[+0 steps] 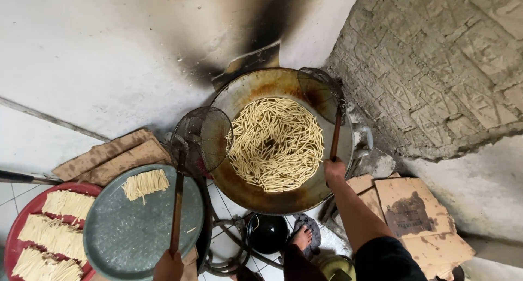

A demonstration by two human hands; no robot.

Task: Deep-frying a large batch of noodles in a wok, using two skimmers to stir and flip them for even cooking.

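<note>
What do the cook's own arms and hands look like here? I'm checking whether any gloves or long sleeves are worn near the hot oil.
Both hands are bare, with no gloves, rings or watch visible. The right hand leads to a bare forearm; a short black sleeve covers only the upper arm. Just the top of the left hand shows at the frame's bottom edge, so any sleeve there cannot be seen.

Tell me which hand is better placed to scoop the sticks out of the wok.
Probably left. The left hand holds a strainer tilted at the wok rim beside the sticks; the right hand has its skimmer at the far rim.
</note>
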